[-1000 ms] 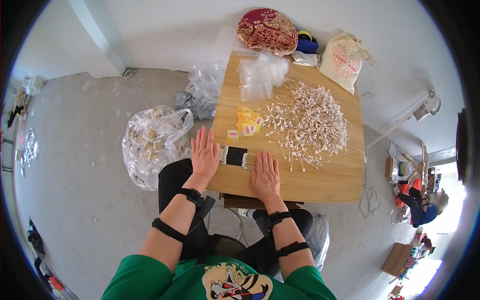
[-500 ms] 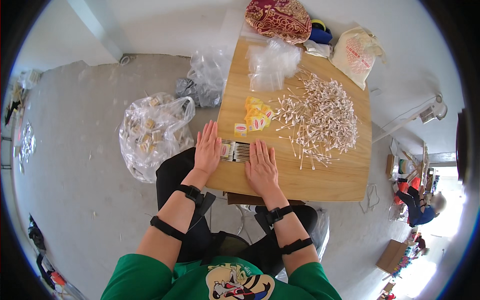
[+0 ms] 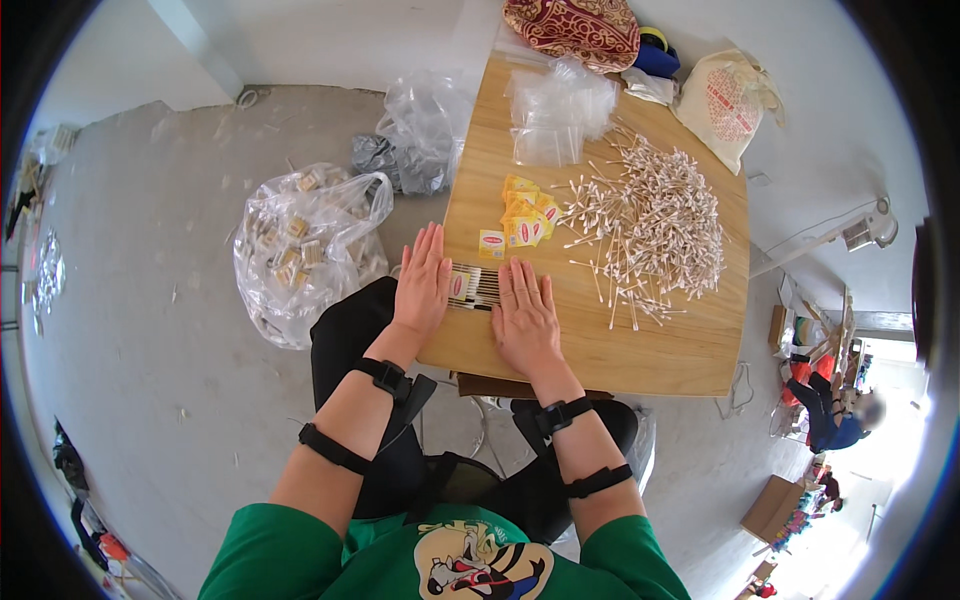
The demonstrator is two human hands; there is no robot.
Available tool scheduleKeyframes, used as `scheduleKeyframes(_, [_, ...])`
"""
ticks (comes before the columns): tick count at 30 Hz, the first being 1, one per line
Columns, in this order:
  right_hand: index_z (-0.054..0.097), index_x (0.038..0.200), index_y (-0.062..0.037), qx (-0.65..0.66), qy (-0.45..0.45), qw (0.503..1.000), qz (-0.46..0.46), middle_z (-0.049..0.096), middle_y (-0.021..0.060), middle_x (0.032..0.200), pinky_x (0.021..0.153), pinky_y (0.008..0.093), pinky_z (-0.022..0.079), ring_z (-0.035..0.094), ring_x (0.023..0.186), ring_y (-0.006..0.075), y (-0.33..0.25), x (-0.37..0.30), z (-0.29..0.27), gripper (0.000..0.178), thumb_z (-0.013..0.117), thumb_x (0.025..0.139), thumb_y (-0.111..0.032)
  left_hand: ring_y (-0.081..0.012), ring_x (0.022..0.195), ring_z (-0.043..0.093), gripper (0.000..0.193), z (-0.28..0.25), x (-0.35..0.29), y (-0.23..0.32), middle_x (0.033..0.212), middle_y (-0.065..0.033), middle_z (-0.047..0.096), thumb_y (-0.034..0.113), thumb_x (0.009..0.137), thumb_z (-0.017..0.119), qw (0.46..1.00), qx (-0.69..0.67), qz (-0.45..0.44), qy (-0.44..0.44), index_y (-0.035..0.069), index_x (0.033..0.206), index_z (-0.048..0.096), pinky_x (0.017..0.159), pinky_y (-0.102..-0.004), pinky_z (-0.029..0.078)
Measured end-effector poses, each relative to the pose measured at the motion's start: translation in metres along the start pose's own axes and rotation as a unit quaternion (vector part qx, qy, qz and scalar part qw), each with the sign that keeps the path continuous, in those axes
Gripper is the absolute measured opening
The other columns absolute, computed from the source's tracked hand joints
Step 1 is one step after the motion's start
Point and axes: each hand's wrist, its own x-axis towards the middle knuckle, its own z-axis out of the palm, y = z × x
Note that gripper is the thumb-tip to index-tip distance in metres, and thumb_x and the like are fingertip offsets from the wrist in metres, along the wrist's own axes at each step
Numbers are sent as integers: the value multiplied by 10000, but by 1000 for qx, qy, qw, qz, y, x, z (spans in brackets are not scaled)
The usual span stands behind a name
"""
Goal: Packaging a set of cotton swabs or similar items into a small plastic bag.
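A small flat clear pack of cotton swabs (image 3: pixel 486 287) lies near the table's front left edge, its swabs side by side and a yellow-and-red label card at its left end. My left hand (image 3: pixel 423 283) lies at that left end, fingers straight and together. Flat over the right end rests my right hand (image 3: pixel 526 318), its fingers stretched out and the thumb side toward the pack. Parts of both ends are hidden under the hands. Just beyond them are several yellow label cards (image 3: pixel 525 218), with a single card (image 3: pixel 492 243) apart from the pile.
A large heap of loose cotton swabs (image 3: pixel 668 215) covers the table's (image 3: pixel 570 345) right part. Clear plastic bags (image 3: pixel 547 145) lie at the back, near a cloth sack (image 3: pixel 728 105) and a patterned red cloth (image 3: pixel 570 30). Left on the floor stands a clear bag of packs (image 3: pixel 305 250).
The whole view has shifted slightly. My hands are a little closer together around the pack, which stays flat on the table between them.
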Motion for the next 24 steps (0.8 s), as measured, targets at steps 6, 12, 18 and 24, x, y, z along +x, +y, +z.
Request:
scheduleKeyframes(6, [364, 1495, -40, -5, -3, 1000, 5, 318, 119, 1579, 1206, 486, 189, 292, 1464, 264, 8, -3, -1, 589, 492, 959, -246, -314, 1460, 278, 542, -1, 1, 3, 1571, -152, 311, 267, 1053, 350, 1000, 8, -6, -3, 47, 1538, 250, 1198, -470, 191])
scheduleKeyframes(12, [350, 1495, -25, -25, -20, 999, 8, 317, 138, 1575, 1208, 489, 182, 285, 1466, 282, 13, -9, -2, 601, 495, 962, -260, -301, 1466, 272, 571, 3, -1, 4, 1577, -148, 303, 281, 1033, 405, 997, 79, -8, 9, 51, 1535, 261, 1198, -481, 189])
scheduleKeyframes(18, [359, 1489, -19, 41, 26, 999, 16, 327, 168, 1563, 1205, 510, 173, 285, 1463, 310, 3, -5, -4, 622, 527, 945, -271, -298, 1469, 268, 584, 3, -3, 7, 1583, -141, 293, 287, 1012, 455, 986, 165, -14, 22, 66, 1528, 295, 1190, -531, 174])
scheduleKeyframes(24, [359, 1482, 6, 7, 4, 1000, -1, 339, 177, 1555, 1192, 530, 194, 297, 1456, 329, -3, 3, -3, 641, 552, 926, -248, -303, 1473, 257, 545, -9, -1, 20, 1585, -138, 288, 277, 990, 501, 978, 202, 3, 50, 97, 1493, 388, 1183, -555, 167])
